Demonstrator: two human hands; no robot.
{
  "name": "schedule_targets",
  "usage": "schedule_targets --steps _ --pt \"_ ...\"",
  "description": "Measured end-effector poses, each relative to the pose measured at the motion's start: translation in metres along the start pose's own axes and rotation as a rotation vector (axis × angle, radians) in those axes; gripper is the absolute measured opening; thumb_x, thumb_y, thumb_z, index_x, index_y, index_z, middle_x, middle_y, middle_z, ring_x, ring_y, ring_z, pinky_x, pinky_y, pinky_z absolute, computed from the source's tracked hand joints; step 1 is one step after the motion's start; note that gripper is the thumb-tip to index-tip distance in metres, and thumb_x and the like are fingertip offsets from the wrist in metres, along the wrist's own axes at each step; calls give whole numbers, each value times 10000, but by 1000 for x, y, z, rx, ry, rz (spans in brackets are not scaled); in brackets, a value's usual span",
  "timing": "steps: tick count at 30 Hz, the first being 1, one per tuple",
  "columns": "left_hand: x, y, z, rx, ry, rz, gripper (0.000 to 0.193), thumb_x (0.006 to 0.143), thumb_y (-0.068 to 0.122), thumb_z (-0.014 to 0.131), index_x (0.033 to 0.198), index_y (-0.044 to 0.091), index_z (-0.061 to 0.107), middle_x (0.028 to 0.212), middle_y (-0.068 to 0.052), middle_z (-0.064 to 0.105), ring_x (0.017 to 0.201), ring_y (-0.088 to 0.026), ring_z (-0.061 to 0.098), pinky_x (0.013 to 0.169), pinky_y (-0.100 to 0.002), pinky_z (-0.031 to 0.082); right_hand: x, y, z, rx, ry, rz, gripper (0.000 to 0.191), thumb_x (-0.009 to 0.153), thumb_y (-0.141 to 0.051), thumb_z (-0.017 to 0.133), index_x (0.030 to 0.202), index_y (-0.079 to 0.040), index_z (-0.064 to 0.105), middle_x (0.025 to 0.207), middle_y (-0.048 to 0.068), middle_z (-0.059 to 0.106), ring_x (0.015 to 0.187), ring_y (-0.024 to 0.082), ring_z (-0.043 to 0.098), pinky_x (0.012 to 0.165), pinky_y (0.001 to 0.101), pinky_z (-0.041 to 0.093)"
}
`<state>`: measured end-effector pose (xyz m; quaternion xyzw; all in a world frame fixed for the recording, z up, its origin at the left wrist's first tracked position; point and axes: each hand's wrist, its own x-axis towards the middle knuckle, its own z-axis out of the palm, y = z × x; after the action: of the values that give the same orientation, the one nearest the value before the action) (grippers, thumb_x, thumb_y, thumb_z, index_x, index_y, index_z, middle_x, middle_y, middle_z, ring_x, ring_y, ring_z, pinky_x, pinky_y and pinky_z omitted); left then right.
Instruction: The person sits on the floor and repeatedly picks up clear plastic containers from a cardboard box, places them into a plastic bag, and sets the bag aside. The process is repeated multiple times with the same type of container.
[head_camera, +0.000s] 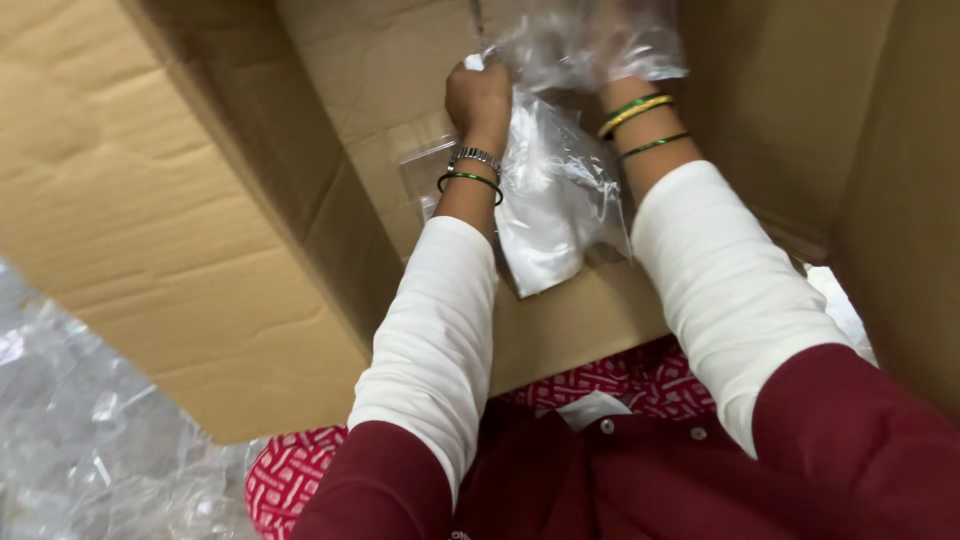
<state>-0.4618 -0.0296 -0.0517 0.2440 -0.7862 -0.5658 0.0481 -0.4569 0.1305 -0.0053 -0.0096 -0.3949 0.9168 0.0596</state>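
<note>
Both my arms reach down into a large cardboard box (160, 230). My left hand (480, 95) is closed on the top edge of a clear plastic bag (550, 210) with something white inside; the bag hangs between my wrists. My right hand (625, 45) is wrapped in crinkled clear plastic at the bag's top and seems to grip it; its fingers are hidden. I wear white sleeves, green and gold bangles on the right wrist, and a metal bracelet with a green bangle on the left.
The box's open flap (120, 200) stands at the left and its walls (900, 170) rise at the right. Crumpled clear plastic sheet (90, 440) lies outside the box at lower left. A flat clear bag (425, 165) lies on the box floor.
</note>
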Motion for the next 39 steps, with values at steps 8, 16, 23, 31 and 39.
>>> schedule_targets --steps 8,16,23,31,39 --pt "5 -9 32 -104 139 165 324 886 280 670 970 -24 743 926 -215 773 864 -356 739 817 -435 567 -32 3 -12 -18 -12 -19 221 1101 -211 641 1080 0 576 1039 98 636 950 196 620 891 318 515" --pt "-110 -3 -79 -774 -689 87 349 939 248 661 1147 -30 698 1080 -63 731 982 -170 683 870 -341 556 -164 -62 -7 47 -105 -75 278 1042 -199 672 1159 32 572 1109 121 646 1010 209 632 935 327 522" --pt "-255 -8 -164 -644 -691 135 152 955 136 700 1006 -6 687 841 -30 649 689 -136 578 580 -297 458 -312 -105 7 -16 -272 34 370 989 -189 700 1229 61 568 1170 140 654 1062 220 643 973 335 527" --pt "-352 -35 -186 -258 -702 280 232 940 182 734 1108 24 751 903 -42 721 773 -79 622 697 -247 509 -427 -85 -36 -217 -222 305 495 929 -177 731 1308 93 563 1240 163 663 1121 233 655 1017 344 533" --pt "-405 -33 -153 361 -483 489 256 913 305 806 933 53 769 618 -158 665 546 -206 626 591 -351 503 -511 -136 -104 -168 -479 341 799 779 -117 720 1523 18 458 1400 163 635 1319 239 623 1168 324 493"
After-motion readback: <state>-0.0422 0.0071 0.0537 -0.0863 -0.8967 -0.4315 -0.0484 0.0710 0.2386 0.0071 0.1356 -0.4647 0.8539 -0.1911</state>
